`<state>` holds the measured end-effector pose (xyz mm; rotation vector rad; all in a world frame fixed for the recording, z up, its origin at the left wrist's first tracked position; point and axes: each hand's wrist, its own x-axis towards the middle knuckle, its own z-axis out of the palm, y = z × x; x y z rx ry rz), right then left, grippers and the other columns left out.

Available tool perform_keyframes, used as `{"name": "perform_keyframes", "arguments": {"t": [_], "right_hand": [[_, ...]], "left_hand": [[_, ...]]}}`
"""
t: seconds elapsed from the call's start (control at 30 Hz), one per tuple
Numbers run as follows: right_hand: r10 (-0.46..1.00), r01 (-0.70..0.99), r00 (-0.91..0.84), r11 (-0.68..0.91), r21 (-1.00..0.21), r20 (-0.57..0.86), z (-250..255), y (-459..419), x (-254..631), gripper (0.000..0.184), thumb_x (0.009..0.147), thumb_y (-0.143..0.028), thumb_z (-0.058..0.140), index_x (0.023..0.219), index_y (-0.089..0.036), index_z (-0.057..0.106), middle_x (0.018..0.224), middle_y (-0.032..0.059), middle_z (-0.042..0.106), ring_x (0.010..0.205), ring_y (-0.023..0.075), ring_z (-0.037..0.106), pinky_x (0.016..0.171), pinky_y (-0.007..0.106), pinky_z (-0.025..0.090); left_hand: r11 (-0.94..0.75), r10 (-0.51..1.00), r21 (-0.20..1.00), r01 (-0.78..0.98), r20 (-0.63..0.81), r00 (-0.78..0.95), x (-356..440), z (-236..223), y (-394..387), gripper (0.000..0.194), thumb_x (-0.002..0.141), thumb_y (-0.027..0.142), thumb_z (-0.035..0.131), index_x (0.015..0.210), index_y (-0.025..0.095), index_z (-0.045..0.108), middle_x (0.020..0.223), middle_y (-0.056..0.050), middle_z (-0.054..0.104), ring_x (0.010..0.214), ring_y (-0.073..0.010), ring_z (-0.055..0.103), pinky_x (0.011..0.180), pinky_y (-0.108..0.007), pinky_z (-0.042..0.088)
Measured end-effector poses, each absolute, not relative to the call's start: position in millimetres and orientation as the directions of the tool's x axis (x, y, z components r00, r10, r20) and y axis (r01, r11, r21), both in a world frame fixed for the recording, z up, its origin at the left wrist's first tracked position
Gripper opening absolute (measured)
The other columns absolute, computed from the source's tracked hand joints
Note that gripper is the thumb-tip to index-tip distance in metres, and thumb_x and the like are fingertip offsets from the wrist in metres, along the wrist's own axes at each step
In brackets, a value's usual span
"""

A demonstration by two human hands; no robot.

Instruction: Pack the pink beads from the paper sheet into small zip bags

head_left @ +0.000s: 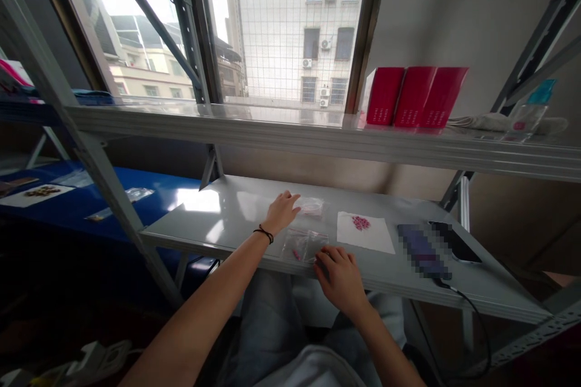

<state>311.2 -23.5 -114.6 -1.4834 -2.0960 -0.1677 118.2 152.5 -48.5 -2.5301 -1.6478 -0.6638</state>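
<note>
My left hand [282, 213] reaches over the grey shelf, thumb and forefinger apart, beside a small pile of clear plastic bags [311, 206]. Nearer the front edge lie small clear zip bags [294, 244], one with a few pink pieces inside. My right hand [338, 273] rests at the shelf's front edge, fingers bent and loosely apart, its fingertips by the right side of these bags. On a white paper sheet [370, 242] to the right sits a heap of small pink pieces [361, 222].
Right of the paper lie a pixelated phone-like device [424, 252] with a cable [467, 296] and a dark phone [455, 243]. Overhead, a shelf [281, 133] bears red boxes [415, 97] and a pump bottle [529, 112]. Grey uprights [97, 145] separate a blue surface [149, 184] at left.
</note>
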Motion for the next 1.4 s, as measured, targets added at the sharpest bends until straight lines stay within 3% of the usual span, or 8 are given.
{"name": "perform_keyframes", "arguments": {"t": [0.17, 0.27, 0.43, 0.63, 0.77, 0.9, 1.27, 1.4], "right_hand": [[0.835, 0.886, -0.232, 0.393, -0.245, 0.499, -113, -25, 312, 0.019, 0.098, -0.029, 0.062, 0.115, -0.024, 0.069, 0.123, 0.0091, 0.068, 0.111, 0.0297, 0.059, 0.089, 0.043, 0.044], [0.81, 0.841, -0.225, 0.443, -0.312, 0.542, -114, -23, 316, 0.032, 0.097, -0.026, 0.061, 0.129, -0.024, 0.063, 0.127, 0.0109, 0.065, 0.113, 0.0306, 0.059, 0.09, 0.045, 0.049], [0.693, 0.677, -0.127, 0.583, -0.449, 0.71, -103, -42, 326, 0.041, 0.1, -0.019, 0.05, 0.141, -0.024, 0.053, 0.133, 0.0131, 0.058, 0.121, 0.0267, 0.058, 0.101, 0.043, 0.052], [0.566, 0.619, -0.38, 0.743, -0.254, 0.732, -90, -113, 334, 0.048, 0.099, -0.01, 0.047, 0.145, -0.024, 0.051, 0.137, 0.0117, 0.063, 0.12, 0.0256, 0.061, 0.104, 0.043, 0.05], [0.434, 0.541, -0.507, 0.833, -0.117, 0.745, -128, -130, 323, 0.037, 0.105, -0.016, 0.043, 0.138, -0.021, 0.058, 0.116, 0.009, 0.074, 0.097, 0.0219, 0.068, 0.082, 0.035, 0.056], [0.43, 0.608, -0.496, 0.792, -0.052, 0.755, -166, -119, 309, 0.034, 0.107, -0.016, 0.035, 0.128, -0.017, 0.063, 0.107, 0.0096, 0.077, 0.078, 0.0197, 0.066, 0.066, 0.032, 0.053], [0.476, 0.779, -0.36, 0.626, -0.022, 0.803, -205, -116, 285, 0.02, 0.094, -0.01, 0.059, 0.1, -0.026, 0.07, 0.11, 0.0068, 0.069, 0.09, 0.0212, 0.058, 0.071, 0.03, 0.048], [0.593, 0.667, -0.582, 0.739, -0.09, 0.556, -186, -121, 307, 0.012, 0.091, -0.026, 0.072, 0.103, -0.029, 0.071, 0.113, 0.0041, 0.065, 0.095, 0.0224, 0.055, 0.078, 0.032, 0.05]], "left_hand": [[-0.495, 0.828, 0.131, 0.859, 0.369, 0.421, 156, -42, 168, 0.013, 0.092, 0.023, 0.067, 0.098, 0.019, 0.078, 0.108, -0.013, 0.067, 0.109, -0.0302, 0.059, 0.092, -0.038, 0.048], [-0.505, 0.811, 0.119, 0.855, 0.404, 0.423, 168, -32, 163, 0.023, 0.095, 0.015, 0.058, 0.082, 0.014, 0.076, 0.099, -0.016, 0.067, 0.103, -0.0303, 0.062, 0.086, -0.038, 0.05], [-0.562, 0.746, 0.125, 0.817, 0.502, 0.437, 167, -16, 103, 0.029, 0.104, 0.02, 0.044, 0.103, 0.015, 0.073, 0.101, -0.012, 0.069, 0.095, -0.0243, 0.066, 0.085, -0.034, 0.052], [-0.793, 0.554, 0.175, 0.583, 0.605, 0.572, 138, -57, -43, 0.041, 0.095, 0.007, 0.047, 0.128, 0.022, 0.065, 0.086, -0.005, 0.071, 0.079, -0.0213, 0.071, 0.074, -0.03, 0.058], [-0.803, 0.578, 0.292, 0.52, 0.592, 0.561, 121, -117, -96, 0.061, 0.079, -0.003, 0.047, 0.134, 0.019, 0.062, 0.09, -0.007, 0.075, 0.078, -0.0217, 0.074, 0.072, -0.028, 0.062], [-0.761, 0.646, 0.433, 0.483, 0.569, 0.509, 108, -154, -98, 0.051, 0.087, 0.004, 0.049, 0.131, 0.024, 0.066, 0.091, -0.005, 0.078, 0.073, -0.0189, 0.076, 0.069, -0.022, 0.062], [-0.542, 0.819, 0.742, 0.394, 0.361, 0.447, 103, -153, -95, 0.028, 0.097, 0.03, 0.061, 0.122, 0.026, 0.073, 0.11, -0.008, 0.077, 0.102, -0.0229, 0.073, 0.095, -0.032, 0.06], [-0.502, 0.739, 0.804, 0.318, 0.208, 0.641, 89, -137, -91, 0.067, 0.077, 0.031, 0.086, 0.139, 0.034, 0.063, 0.14, -0.008, 0.062, 0.131, -0.0312, 0.055, 0.113, -0.047, 0.047]]}}
